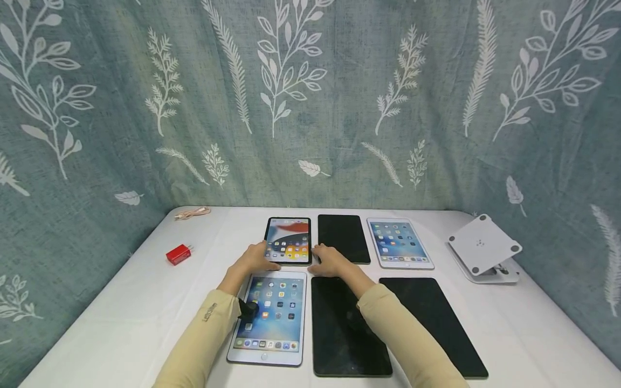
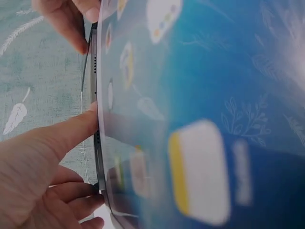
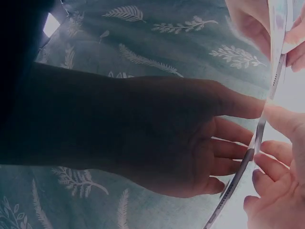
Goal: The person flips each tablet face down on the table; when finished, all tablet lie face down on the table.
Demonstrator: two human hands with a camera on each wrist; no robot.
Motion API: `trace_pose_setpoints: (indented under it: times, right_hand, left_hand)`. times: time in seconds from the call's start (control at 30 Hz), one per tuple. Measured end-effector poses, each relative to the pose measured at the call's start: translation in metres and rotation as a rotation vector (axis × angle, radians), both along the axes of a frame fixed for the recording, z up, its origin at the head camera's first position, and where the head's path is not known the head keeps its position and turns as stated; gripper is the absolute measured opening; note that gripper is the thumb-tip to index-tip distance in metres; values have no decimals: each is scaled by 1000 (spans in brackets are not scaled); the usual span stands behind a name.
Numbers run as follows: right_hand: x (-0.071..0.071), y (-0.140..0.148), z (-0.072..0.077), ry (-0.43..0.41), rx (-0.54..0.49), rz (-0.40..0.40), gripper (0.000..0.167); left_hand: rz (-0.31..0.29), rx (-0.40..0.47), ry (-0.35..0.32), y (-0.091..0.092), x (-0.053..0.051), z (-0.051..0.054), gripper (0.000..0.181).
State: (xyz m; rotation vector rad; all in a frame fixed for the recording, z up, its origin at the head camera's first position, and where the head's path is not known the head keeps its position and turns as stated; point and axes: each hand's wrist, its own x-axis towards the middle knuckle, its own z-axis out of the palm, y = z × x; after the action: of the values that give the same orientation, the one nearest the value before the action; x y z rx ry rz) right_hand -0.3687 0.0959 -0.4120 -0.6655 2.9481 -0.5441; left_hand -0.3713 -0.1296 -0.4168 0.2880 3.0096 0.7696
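A tablet with a black border and a lit screen (image 1: 287, 237) lies in the middle of the back row. At its lower left corner my left hand (image 1: 251, 260) grips it, fingers along the side and thumb on the near edge. That near edge (image 2: 95, 57), with small speaker holes, shows in the left wrist view, where the left hand's thumb (image 2: 78, 126) presses it. My right hand (image 1: 331, 262) holds the lower right corner, between this tablet and a dark one (image 1: 343, 237). Under my left wrist lies a white tablet (image 1: 274, 312) with its screen lit.
Another lit white tablet (image 1: 400, 242) is at the back right. Two large black tablets (image 1: 346, 345) (image 1: 432, 318) lie in front, partly under the right arm. A silver stand (image 1: 484, 248) stands far right. A red charger (image 1: 178, 254) and a coiled cable (image 1: 192, 213) are on the left.
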Motion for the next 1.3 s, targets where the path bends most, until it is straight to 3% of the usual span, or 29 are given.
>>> trace_pose_setpoints:
  times: [0.2,0.37,0.57,0.77,0.93,1.3]
  right_hand:
    - [-1,-14,0,22,71,-60,60]
    - [-2,-19,-4,7,22,-75,50]
    - [-5,-20,-11,-33,-176,-42,36]
    - [-4,-20,-12,-136,-474,-116,45]
    - [-3,-19,-6,-167,-689,-144,53]
    - [-3,-5,16,-172,-873,-72,55]
  left_hand:
    - [30,2,-7,3,0,-1,76]
    - [12,-6,12,5,-1,-4,73]
    - [-7,-26,23,7,-1,-4,59]
    - [-19,-46,18,5,0,-3,40]
    - [-38,-33,-11,4,2,3,39]
    - [-156,31,-36,19,2,9,27]
